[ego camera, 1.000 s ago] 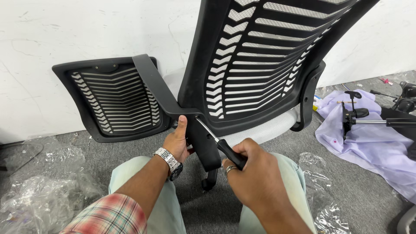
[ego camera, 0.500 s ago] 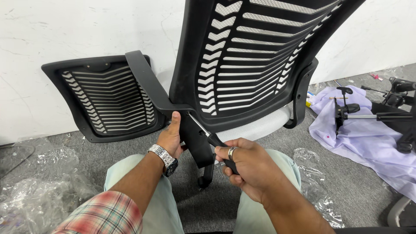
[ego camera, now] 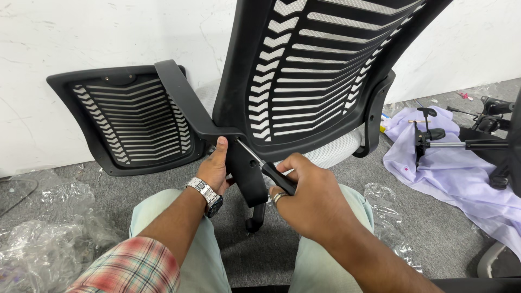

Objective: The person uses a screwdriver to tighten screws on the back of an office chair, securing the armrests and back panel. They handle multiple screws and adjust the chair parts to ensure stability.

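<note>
A black office chair with a slatted mesh back stands right in front of me, its back toward me. My left hand, with a metal watch on the wrist, grips the black armrest bracket where it meets the chair's back post. My right hand holds a black-handled screwdriver. Its metal shaft points up and left, and the tip rests at the joint just beside my left thumb.
A second black mesh chair back leans on the white wall at left. Crumpled clear plastic lies on the grey carpet at lower left. A lilac cloth and black chair mechanism parts lie at right.
The view has shifted slightly left and closer. My right hand has moved up along the screwdriver toward the joint, while my left hand keeps its grip on the bracket.
</note>
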